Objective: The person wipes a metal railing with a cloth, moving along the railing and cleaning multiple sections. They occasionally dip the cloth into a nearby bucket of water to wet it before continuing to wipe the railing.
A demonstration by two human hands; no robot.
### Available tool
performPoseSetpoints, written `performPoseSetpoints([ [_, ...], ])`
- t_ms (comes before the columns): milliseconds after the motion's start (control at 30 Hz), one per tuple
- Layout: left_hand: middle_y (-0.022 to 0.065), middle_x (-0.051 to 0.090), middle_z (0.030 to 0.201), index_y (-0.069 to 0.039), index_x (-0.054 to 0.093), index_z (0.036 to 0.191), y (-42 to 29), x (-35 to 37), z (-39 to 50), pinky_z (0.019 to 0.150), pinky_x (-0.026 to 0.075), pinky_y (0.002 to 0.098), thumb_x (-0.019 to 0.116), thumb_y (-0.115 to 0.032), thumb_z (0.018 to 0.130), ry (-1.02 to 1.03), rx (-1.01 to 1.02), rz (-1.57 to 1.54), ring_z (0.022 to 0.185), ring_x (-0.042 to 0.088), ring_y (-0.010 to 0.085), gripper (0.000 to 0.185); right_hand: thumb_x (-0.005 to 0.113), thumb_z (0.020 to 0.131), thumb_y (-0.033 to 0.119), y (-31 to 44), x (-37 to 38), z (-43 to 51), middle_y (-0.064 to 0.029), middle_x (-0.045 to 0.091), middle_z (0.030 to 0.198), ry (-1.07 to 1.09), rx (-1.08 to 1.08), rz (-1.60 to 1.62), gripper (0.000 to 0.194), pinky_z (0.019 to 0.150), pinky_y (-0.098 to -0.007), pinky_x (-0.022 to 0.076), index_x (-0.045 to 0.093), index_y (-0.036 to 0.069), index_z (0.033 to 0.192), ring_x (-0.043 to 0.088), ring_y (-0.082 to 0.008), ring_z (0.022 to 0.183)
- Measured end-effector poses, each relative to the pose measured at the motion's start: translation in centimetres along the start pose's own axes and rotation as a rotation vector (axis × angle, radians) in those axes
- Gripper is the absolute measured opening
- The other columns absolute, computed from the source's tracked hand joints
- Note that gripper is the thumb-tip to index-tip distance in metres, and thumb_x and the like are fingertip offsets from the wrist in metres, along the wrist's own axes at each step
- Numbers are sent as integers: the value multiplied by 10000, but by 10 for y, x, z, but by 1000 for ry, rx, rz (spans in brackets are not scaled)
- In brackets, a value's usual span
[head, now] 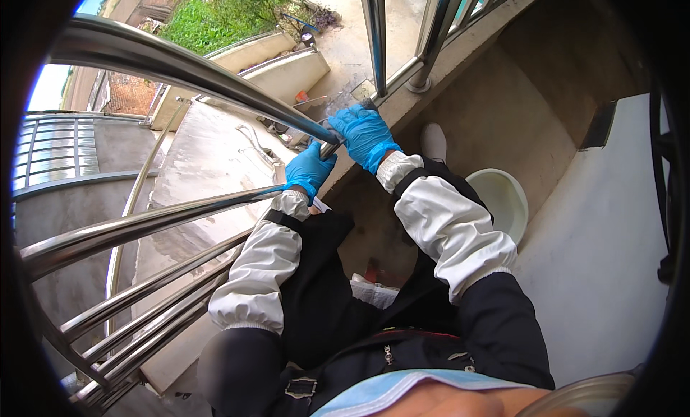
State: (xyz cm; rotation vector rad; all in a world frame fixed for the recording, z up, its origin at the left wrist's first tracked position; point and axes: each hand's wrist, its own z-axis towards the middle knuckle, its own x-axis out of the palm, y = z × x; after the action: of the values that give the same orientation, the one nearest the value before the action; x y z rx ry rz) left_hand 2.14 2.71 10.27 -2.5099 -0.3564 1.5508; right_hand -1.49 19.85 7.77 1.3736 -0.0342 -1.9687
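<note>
My right hand (362,134), in a blue disposable glove, presses a dark grey cloth (335,130) against a metal post of the railing. A bit of dark grey material (368,103) also shows beyond its fingers. My left hand (310,169), gloved alike, is curled around a metal bar (329,150) just below and to the left. The thick, shiny handrail (199,77) runs in from the upper left and ends visually at my hands. White sleeve covers (259,271) are on both forearms. The exact grip of the right fingers is partly hidden.
A white bucket (498,201) stands on the floor right of my knee, near a white wall (598,223). More railing bars (151,223) slope along the left. Beyond them, a concrete yard (188,153) and green plants (215,21) lie lower down.
</note>
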Motion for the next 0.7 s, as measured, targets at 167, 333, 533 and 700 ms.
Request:
performPoseSetpoints([
  [167,193,677,1007,-182,566,1221,4,0,2,796,500,463,612,-466,837,-17,3,3,941,639,388,480,606,783,69,-20,-1,-1,-96,617,1105,-60,137,13,355,953,-402,449,633,96,1136,548,-307,1069],
  [333,185,680,999,-153,617,1145,3,-2,2,802,499,459,609,-492,823,-34,18,-59,942,639,380,468,591,853,71,-25,-17,-49,-121,601,1167,42,440,191,321,893,-386,490,629,96,1171,595,-319,984],
  [533,168,693,938,-169,651,1112,2,0,2,778,505,463,613,-493,810,-85,-4,-42,890,653,374,444,588,907,83,-78,-55,-49,-141,586,1027,-486,587,347,315,751,-364,537,588,23,1216,607,-265,933],
  [700,170,694,913,-198,657,1116,3,5,5,756,510,464,625,-488,802,-91,-21,-25,869,656,371,429,634,834,66,-96,-36,-5,-87,580,1228,-140,233,62,368,985,-378,445,627,124,1197,565,-325,1036],
])
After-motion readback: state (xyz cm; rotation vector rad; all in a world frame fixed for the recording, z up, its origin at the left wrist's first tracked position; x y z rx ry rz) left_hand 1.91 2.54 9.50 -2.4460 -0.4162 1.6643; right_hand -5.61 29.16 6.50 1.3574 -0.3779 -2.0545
